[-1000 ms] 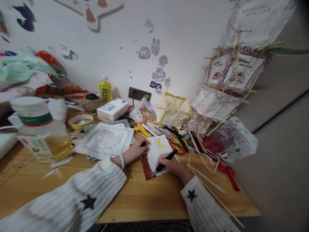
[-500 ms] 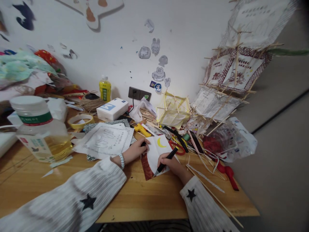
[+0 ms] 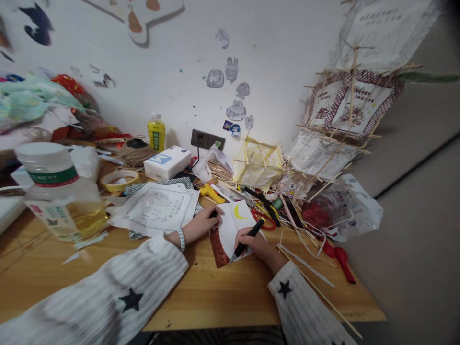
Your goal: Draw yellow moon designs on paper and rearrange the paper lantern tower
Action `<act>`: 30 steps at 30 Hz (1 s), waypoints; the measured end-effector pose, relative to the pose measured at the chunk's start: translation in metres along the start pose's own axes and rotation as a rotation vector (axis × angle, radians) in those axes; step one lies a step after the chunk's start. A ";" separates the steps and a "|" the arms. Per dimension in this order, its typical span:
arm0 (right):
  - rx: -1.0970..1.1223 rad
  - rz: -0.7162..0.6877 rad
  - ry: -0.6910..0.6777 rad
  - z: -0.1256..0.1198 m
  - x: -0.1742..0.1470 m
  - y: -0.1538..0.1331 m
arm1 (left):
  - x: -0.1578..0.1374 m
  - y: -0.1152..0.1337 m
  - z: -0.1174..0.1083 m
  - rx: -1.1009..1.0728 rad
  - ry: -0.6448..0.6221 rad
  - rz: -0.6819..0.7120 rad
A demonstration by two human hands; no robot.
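In my right hand (image 3: 253,241) is a black marker (image 3: 248,239) with a yellow mark near its top end, slanted so its tip meets the lower part of a white sheet of paper (image 3: 232,231). A yellow crescent moon (image 3: 239,212) is drawn near the sheet's top, and a reddish-brown coloured area (image 3: 217,249) runs along its lower left edge. My left hand (image 3: 204,223) is closed at the sheet's upper left edge, with a small black cap (image 3: 214,214) showing between the fingers. Part of the paper is hidden beneath my right hand.
Left of my hands lie printed sheets (image 3: 154,206), a tape roll (image 3: 120,180) and a large jar (image 3: 61,191). Behind the paper are red-handled scissors (image 3: 264,219) and a yellow glue gun (image 3: 211,193). Thin sticks (image 3: 319,292) and a phone (image 3: 292,211) lie to the right.
The marker's tip and my right hand have shifted very slightly; my left hand and the paper stay in place.
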State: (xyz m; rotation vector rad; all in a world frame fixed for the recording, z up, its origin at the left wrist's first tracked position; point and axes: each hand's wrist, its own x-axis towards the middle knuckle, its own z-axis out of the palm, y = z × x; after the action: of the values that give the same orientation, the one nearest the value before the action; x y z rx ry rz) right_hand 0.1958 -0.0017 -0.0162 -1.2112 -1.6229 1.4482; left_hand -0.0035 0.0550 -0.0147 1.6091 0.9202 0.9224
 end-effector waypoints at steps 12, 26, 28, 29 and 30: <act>-0.008 -0.012 0.024 0.002 0.001 -0.001 | 0.001 -0.002 0.000 0.012 0.004 -0.002; -0.018 -0.046 0.071 0.002 0.000 -0.001 | -0.001 0.001 0.000 -0.001 0.001 -0.003; -0.024 -0.041 0.077 0.003 0.000 -0.001 | -0.001 0.002 0.000 -0.006 -0.003 -0.002; -0.026 -0.032 0.081 0.003 0.000 -0.001 | -0.001 0.002 0.000 -0.009 -0.003 -0.001; -0.028 -0.020 0.084 0.003 0.001 -0.001 | -0.001 0.003 0.000 -0.010 -0.003 -0.001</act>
State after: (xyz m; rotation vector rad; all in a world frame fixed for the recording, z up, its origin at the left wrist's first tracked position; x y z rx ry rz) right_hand 0.1925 -0.0023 -0.0159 -1.2508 -1.5991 1.3485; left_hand -0.0037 0.0532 -0.0123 1.6013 0.9126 0.9220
